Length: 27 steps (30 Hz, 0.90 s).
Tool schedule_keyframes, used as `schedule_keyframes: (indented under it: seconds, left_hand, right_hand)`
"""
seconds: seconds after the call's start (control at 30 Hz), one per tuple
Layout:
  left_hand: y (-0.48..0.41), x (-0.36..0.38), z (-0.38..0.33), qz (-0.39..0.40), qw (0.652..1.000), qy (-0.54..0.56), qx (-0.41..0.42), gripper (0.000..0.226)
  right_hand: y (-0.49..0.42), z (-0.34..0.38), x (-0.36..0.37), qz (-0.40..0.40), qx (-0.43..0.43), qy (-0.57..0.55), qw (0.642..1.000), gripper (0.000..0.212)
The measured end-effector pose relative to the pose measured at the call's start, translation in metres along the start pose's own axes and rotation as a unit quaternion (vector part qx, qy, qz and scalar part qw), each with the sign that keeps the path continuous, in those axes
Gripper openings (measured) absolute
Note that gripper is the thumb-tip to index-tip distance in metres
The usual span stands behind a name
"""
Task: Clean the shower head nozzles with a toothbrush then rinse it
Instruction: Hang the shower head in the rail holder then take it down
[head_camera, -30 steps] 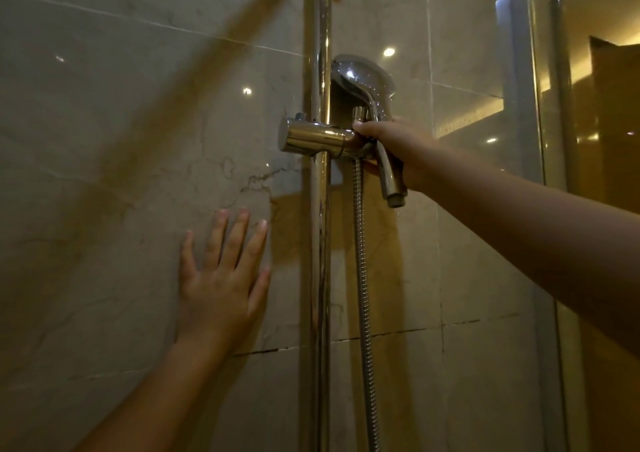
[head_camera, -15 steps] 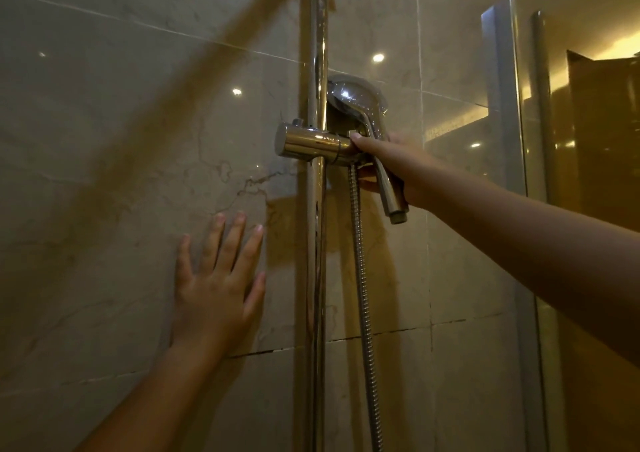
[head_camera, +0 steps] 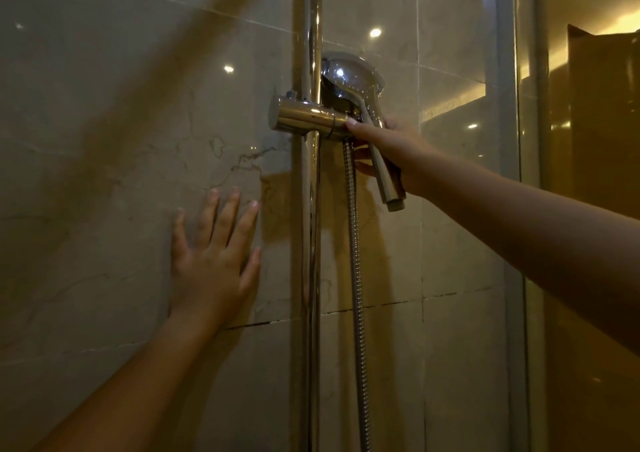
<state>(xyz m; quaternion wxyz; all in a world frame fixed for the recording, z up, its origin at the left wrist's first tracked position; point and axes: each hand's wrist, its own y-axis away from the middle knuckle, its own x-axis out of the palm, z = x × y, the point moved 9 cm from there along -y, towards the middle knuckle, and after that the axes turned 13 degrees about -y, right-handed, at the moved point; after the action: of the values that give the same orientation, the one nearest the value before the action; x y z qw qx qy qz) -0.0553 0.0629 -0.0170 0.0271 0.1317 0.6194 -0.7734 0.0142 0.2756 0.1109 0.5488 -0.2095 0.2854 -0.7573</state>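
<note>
We're looking at a dim, amber-lit shower stall, and the wall (head_camera: 104,140) of large glossy beige marble tiles is throwing back little spots of ceiling light, with dark veins running through the stone and thin grout lines crossing it. A chrome riser rail (head_camera: 310,278) is running straight up the wall, and a chrome sliding bracket (head_camera: 301,117) is clamped across it. The shower head (head_camera: 349,75) is sitting in that bracket just right of the rail, its shiny rounded back facing us, so the nozzles are turned away and not showing. The right hand (head_camera: 384,146) is reaching in from the right and wrapping around the shower head's handle, fingers closed on it, thumb tip pressing up against the bracket's end. The ribbed metal hose (head_camera: 356,295) is hanging down beside the rail and dropping out of view at the bottom. The left hand (head_camera: 214,261) is lying flat and open against the tile left of the rail, fingers spread, gripping nothing. Over on the right, a glass panel (head_camera: 519,209) with a metal frame edge is standing against the wall, and warm yellow light is glowing through it from the room beyond.
</note>
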Motion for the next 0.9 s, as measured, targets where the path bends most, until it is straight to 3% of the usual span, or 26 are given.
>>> schedule_keyframes:
  seconds: [0.3, 0.53, 0.63, 0.77, 0.83, 0.87, 0.9]
  left_hand:
    - [0.001, 0.003, -0.001, -0.012, 1.0, 0.005, 0.006, 0.061]
    - [0.003, 0.001, -0.001, 0.022, 1.0, 0.019, 0.005, 0.06]
    - [0.003, -0.002, 0.0, 0.054, 0.998, 0.045, -0.003, 0.06]
    - [0.009, -0.008, -0.007, 0.113, 0.991, 0.059, -0.027, 0.066]
    - [0.026, -0.014, -0.013, 0.16, 0.97, 0.155, -0.101, 0.062]
    - [0.045, -0.019, -0.016, 0.184, 0.935, 0.256, -0.163, 0.053]
    - [0.069, -0.025, -0.022, 0.201, 0.874, 0.379, -0.227, 0.042]
  right_hand:
    - [0.009, -0.005, -0.003, -0.027, -0.002, -0.002, 1.0, 0.056]
    - [0.051, 0.017, -0.032, -0.153, -0.073, -0.032, 0.985, 0.029]
    - [0.091, 0.013, -0.033, -0.127, -0.058, -0.089, 0.986, 0.008]
    - [0.152, -0.021, -0.018, -0.058, 0.051, -0.175, 0.981, 0.007]
    - [0.187, -0.052, -0.001, -0.023, 0.124, -0.258, 0.958, 0.015]
    - [0.204, -0.066, 0.009, -0.009, 0.151, -0.296, 0.943, 0.02]
    - [0.22, -0.079, 0.019, -0.002, 0.168, -0.326, 0.931, 0.023]
